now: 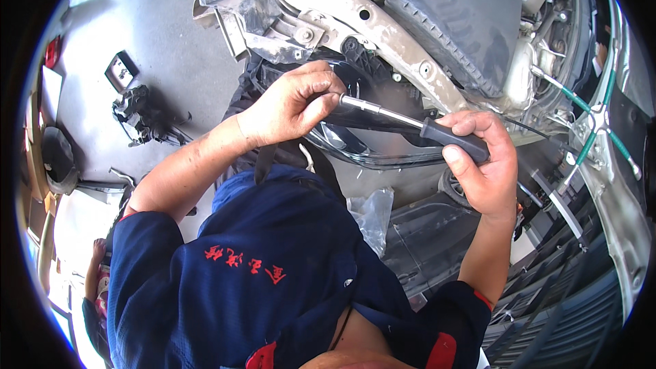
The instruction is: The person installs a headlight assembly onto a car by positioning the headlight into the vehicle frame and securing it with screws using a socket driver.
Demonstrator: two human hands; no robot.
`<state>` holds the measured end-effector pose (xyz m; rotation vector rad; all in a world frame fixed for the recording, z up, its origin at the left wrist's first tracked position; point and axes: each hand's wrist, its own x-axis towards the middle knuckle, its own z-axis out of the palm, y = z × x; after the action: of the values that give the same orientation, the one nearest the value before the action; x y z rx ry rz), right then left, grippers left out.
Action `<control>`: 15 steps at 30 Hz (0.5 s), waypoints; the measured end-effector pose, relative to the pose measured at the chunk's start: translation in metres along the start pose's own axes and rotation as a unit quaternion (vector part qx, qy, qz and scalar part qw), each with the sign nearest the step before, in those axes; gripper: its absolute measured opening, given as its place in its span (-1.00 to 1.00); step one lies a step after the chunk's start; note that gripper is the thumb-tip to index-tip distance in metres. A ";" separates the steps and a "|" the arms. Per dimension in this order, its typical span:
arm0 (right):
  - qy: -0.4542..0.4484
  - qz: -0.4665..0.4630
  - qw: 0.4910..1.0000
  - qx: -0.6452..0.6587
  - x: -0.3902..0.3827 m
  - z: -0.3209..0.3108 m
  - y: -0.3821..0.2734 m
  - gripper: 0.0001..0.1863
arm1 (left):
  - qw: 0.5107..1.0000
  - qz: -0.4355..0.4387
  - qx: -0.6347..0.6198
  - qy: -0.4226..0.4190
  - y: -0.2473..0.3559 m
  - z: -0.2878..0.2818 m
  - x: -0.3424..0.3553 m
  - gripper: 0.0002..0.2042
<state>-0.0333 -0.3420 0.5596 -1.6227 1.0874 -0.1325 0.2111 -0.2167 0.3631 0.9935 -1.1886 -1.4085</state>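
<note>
In front of my chest, a socket screwdriver with a black handle (454, 139) and a bright metal shaft (383, 111) is held between both hands, slanting down to the right. My right hand (488, 160) wraps its fingers and thumb round the handle. At the other end, my left hand (295, 101) is closed round the tip of the shaft, so the tip itself is hidden. Just beyond the tool lies the car's bare, scuffed front beam (383, 37). A dark, glossy headlight (342, 138) sits below the shaft.
A black ribbed cover (454, 20) fills the engine bay. On the right, a four-way lug wrench (598, 121) with green sleeves rests on the car. Loose black parts (137, 115) lie on the grey floor. A clear plastic bag (372, 219) is below. Another person (100, 287) is at lower left.
</note>
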 end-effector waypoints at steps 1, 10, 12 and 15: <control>-0.004 0.015 1.000 0.002 0.000 0.000 -0.003 -0.76 | 1.000 0.018 0.022 0.010 0.001 -0.002 0.001 -0.94; 0.061 -0.022 0.993 -0.098 0.036 0.006 -0.025 -0.81 | 0.992 -0.032 0.054 0.105 -0.011 0.007 0.020 -0.92; 0.030 -0.071 0.980 -0.183 0.055 0.007 -0.032 -0.84 | 0.990 -0.039 0.076 0.111 -0.012 0.010 0.024 -0.88; -0.037 -0.040 0.963 -0.266 0.083 0.012 -0.057 -0.84 | 0.984 -0.111 0.037 0.137 -0.020 0.011 0.029 -0.72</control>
<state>0.0540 -0.3938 0.5658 -2.1329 1.0533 0.1832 0.1924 -0.2435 0.3456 1.3587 -0.9555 -1.3514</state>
